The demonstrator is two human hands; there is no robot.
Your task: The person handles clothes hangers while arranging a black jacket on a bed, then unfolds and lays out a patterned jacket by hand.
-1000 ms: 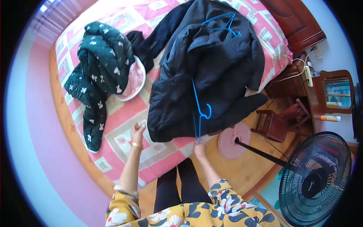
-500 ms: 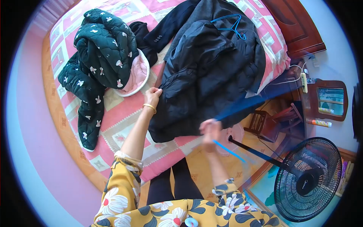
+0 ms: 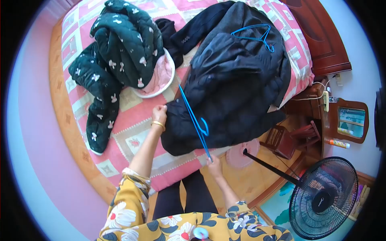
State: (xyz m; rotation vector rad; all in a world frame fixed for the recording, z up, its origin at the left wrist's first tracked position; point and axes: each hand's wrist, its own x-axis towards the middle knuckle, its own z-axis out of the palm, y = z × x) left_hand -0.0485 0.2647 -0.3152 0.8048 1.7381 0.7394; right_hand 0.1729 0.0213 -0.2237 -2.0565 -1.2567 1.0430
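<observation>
Two hands are busy near the middle of the frame: the left hand (image 3: 159,115), with a bangle (image 3: 158,125) at its wrist, has its fingers closed in a pinch on the left edge of the black jacket (image 3: 225,108), while the right hand (image 3: 215,165), lower down, has its fingers closed around the near end of a blue hanger (image 3: 194,117). A second ago the left hand was off the cloth; half a second ago it was already at this edge, and the hanger was a blur, swung out to the right. Now the hanger is back over the jacket's left part, slanting from the right hand up to the left, its hook to the right. That puts cloth and hanger in hand together, one in each, with the hanger not visibly inside the jacket; whether it touches the cloth, I cannot tell. The jacket lies in the centre of the frame on the bed (image 3: 120,138), overlapping a grey coat (image 3: 241,20), where a second hanger (image 3: 264,39) rests at upper right. A green jacket (image 3: 126,52) lies heaped at upper left, well apart from the right hand. A fan (image 3: 323,201) stands at lower right.
</observation>
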